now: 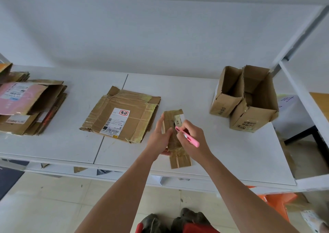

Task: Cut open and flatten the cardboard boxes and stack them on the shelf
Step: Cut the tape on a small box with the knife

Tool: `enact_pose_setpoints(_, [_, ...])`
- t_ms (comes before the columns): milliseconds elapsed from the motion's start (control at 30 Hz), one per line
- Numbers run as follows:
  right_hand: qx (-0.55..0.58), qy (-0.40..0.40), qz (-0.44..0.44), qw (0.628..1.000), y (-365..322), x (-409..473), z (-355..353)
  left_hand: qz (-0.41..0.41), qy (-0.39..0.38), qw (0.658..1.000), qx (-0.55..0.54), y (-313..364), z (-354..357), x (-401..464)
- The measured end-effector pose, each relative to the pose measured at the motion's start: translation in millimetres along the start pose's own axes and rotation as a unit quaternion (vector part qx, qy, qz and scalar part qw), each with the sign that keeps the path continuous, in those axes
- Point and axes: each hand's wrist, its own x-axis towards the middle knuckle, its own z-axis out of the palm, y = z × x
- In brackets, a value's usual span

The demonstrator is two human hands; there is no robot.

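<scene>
Near the shelf's front edge, my left hand (159, 136) grips the small taped box (173, 131); my right hand (193, 138) holds the pink cutter (187, 137). I should slice shallowly along the tape, clear of my left hand.

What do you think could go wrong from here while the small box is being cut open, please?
The left hand grips the small box right beside the pink cutter in the right hand, so a slip might nick the thumb. The box is held at the table's front edge, so it might drop off if released.
</scene>
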Motion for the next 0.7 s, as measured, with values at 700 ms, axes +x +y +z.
enact_pose_setpoints(700, [0.042, -0.043, -0.026, 0.998, -13.2, -43.6, -24.3, 0.011, 0.02, 0.999, 0.035, 2.9, 6.5, -3.6])
